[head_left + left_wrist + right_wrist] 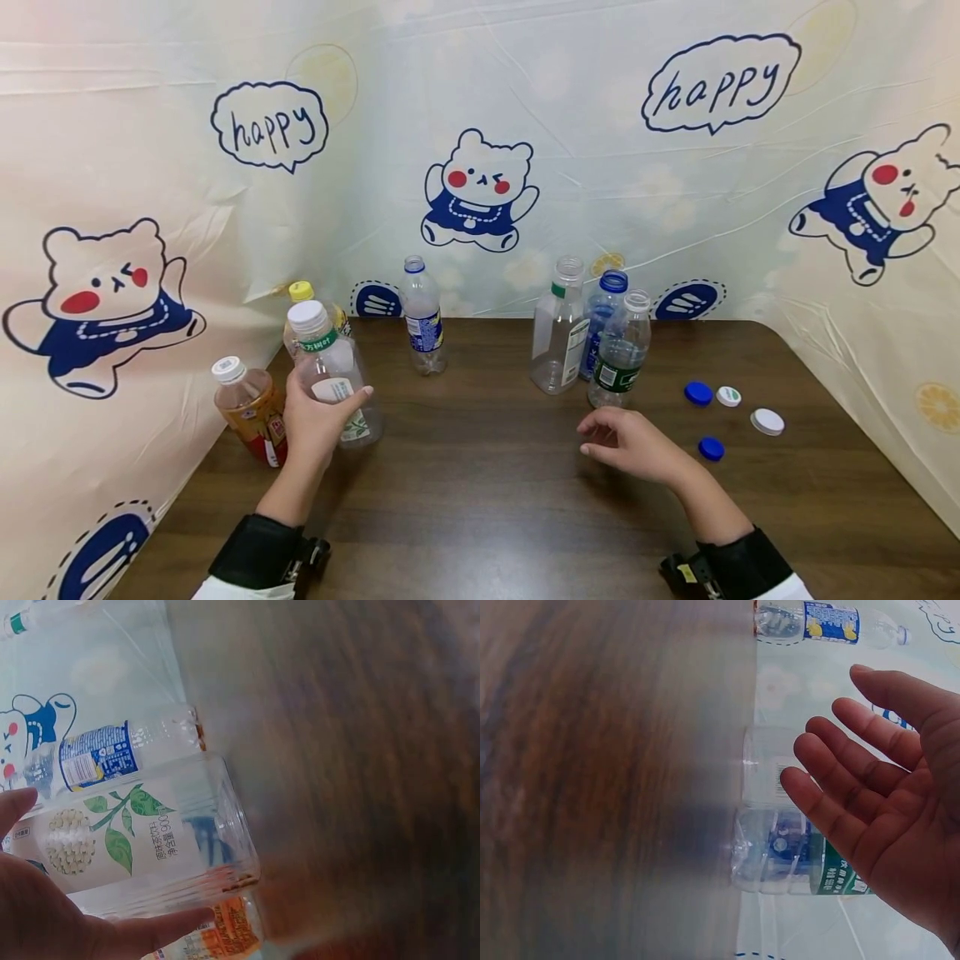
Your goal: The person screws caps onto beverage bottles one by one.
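Note:
My left hand [318, 417] grips a large clear plastic bottle with a white cap [341, 354]. In the left wrist view, the leaf-patterned label of this bottle faces the camera, with my fingers [157, 930] along its sides. Just left of that hand stands an orange-labelled bottle with a white cap [251, 408]; a yellow-capped bottle [302, 292] is partly hidden behind the gripped one. My right hand [633, 446] hovers over the table with loosely bent fingers and holds nothing. It is nearest to a small uncapped bottle with a green label [621, 350].
Behind the green-labelled bottle stand a tall clear uncapped bottle [551, 342] and a blue-tinted uncapped one [597, 321]. An uncapped blue-labelled bottle [425, 325] stands at the back middle. Loose caps, a blue one [698, 393] and a white one [767, 422] among them, lie at the right.

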A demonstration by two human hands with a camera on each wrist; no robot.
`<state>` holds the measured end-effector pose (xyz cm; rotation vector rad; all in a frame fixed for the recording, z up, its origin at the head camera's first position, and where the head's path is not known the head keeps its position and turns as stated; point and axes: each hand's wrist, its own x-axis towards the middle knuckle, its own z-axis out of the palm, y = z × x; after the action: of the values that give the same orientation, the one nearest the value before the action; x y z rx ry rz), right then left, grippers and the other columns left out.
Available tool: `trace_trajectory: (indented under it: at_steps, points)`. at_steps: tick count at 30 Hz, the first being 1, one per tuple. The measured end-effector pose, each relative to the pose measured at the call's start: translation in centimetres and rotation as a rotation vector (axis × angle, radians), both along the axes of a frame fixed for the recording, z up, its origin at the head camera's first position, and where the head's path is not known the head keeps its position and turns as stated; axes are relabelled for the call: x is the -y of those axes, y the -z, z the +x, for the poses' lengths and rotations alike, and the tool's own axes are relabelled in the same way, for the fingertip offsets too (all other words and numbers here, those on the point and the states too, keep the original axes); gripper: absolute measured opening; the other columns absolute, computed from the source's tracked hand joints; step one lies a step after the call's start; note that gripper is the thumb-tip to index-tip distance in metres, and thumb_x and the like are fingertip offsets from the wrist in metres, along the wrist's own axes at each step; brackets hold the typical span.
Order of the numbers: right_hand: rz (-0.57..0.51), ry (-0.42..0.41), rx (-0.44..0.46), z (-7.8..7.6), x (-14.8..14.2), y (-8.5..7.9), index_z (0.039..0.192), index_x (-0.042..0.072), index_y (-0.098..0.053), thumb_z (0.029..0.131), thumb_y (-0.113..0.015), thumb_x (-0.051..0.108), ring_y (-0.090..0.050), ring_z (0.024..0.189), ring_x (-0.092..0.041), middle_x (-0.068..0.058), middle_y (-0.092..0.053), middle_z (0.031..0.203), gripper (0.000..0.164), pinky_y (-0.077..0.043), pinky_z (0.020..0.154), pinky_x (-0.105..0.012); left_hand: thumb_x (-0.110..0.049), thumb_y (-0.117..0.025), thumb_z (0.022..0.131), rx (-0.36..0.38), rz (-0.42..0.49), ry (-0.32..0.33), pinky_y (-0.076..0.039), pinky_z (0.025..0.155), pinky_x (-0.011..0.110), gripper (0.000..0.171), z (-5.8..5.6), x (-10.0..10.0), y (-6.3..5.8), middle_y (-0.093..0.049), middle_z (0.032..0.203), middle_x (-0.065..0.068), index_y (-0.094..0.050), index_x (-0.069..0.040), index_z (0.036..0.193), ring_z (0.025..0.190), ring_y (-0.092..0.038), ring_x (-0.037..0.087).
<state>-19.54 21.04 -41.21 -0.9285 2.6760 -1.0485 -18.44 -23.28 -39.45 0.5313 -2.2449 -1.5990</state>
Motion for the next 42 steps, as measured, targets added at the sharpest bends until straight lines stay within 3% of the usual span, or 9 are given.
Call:
trace_trajectory:
  at_steps: [7,26,42]
  points:
    - [0.019,0.013,0.01,0.1,0.0,0.2,0.107,0.003,-0.066,0.091,-0.07,0.025,-0.06,0.085,-0.01,0.005,-0.065,0.095,0.027,-0.055,0.076,-0.036,-0.038,-0.087,0.072,0.018,-0.015,-0.035,-0.03,0.109,0.059,0.112,-0.8,0.2,0.3,-0.028,0.154,0.013,-0.013,-0.017,0.155,0.136,-0.032,0.035]
    - [0.012,-0.007,0.021,0.2,0.1,0.4,0.107,0.003,-0.065,0.091,-0.07,0.025,-0.058,0.084,-0.01,0.001,-0.065,0.096,0.027,-0.054,0.074,-0.033,-0.041,-0.087,0.072,-0.047,-0.011,-0.096,-0.028,0.112,0.053,0.111,-2.9,0.2,0.7,-0.031,0.152,0.014,-0.016,-0.015,0.153,0.137,-0.033,0.032]
    - [0.033,0.019,0.021,0.2,0.0,0.4,0.107,0.004,-0.066,0.091,-0.071,0.025,-0.058,0.083,-0.01,0.006,-0.064,0.094,0.027,-0.054,0.074,-0.033,-0.036,-0.087,0.072,-0.063,0.041,-0.121,-0.024,0.114,0.052,0.112,-3.1,0.0,0.7,-0.026,0.155,0.011,-0.013,-0.019,0.154,0.14,-0.028,0.03]
